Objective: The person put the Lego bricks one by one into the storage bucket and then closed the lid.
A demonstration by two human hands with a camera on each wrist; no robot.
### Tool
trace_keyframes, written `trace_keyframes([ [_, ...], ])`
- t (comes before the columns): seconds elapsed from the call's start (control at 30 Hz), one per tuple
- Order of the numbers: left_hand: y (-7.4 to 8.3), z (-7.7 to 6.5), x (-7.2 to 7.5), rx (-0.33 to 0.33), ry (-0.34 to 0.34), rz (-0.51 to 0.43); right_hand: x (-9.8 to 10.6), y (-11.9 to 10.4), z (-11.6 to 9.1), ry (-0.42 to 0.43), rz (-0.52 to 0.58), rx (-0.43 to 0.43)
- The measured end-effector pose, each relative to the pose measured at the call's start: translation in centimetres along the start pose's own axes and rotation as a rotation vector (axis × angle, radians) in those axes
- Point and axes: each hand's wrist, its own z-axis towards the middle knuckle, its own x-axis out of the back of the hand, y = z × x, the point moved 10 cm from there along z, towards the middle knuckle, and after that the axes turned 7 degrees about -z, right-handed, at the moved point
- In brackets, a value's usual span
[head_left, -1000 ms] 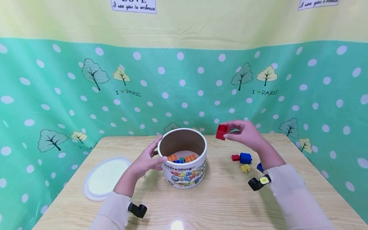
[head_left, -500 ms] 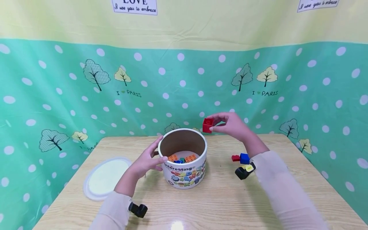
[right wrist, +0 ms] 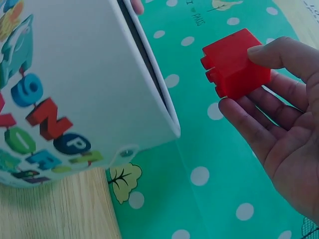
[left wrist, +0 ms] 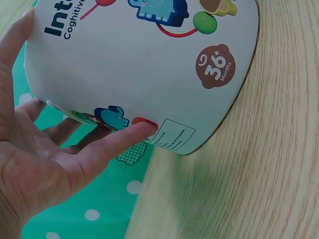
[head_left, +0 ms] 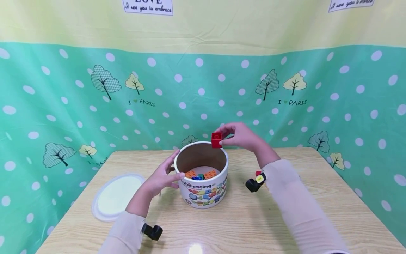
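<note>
My right hand (head_left: 238,135) pinches a red toy building brick (head_left: 216,140) between thumb and fingers, at the right back rim of a white printed bucket (head_left: 203,195). Studs show on one side of this brick (right wrist: 237,64) in the right wrist view, where it is apart from the bucket wall (right wrist: 99,89). On the bucket's left side rests my left hand (head_left: 161,178), thumb at the front rim and fingers spread along the wall. The left wrist view shows a fairly straight finger (left wrist: 117,143) touching the wall. Inside the bucket lie orange bricks (head_left: 210,175) and a blue piece (head_left: 197,178).
A round white lid (head_left: 117,197) lies on the wooden table (head_left: 203,233), left of the bucket. Part of a small red brick (head_left: 258,173) shows behind my right wrist, and my sleeve hides the pieces around it. A green dotted curtain (head_left: 203,84) hangs behind the table.
My right hand has carried the red brick leftward and slightly up, from over the table to the bucket's rim. My forearm now covers the loose bricks at right. The left hand has stayed still.
</note>
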Motion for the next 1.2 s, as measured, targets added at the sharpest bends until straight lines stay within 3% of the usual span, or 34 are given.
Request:
trace_keyframes([
  [0.53, 0.1, 0.1, 0.0, -0.004, 0.001, -0.009, -2.7, 1.3, 2.9, -0.124, 0.034, -0.102],
  [0.77, 0.0, -0.1, 0.1, 0.022, 0.020, -0.003, -2.7, 1.8, 3.2, -0.091, 0.080, -0.113],
  [0.97, -0.2, -0.1, 0.0, 0.018, 0.018, -0.010, -1.1, 1.9, 1.9, -0.014, 0.115, -0.069],
  [1.2, 0.0, -0.2, 0.0, 0.017, 0.026, 0.000, 0.9, 2.5, -1.8, 0.085, 0.075, -0.074],
])
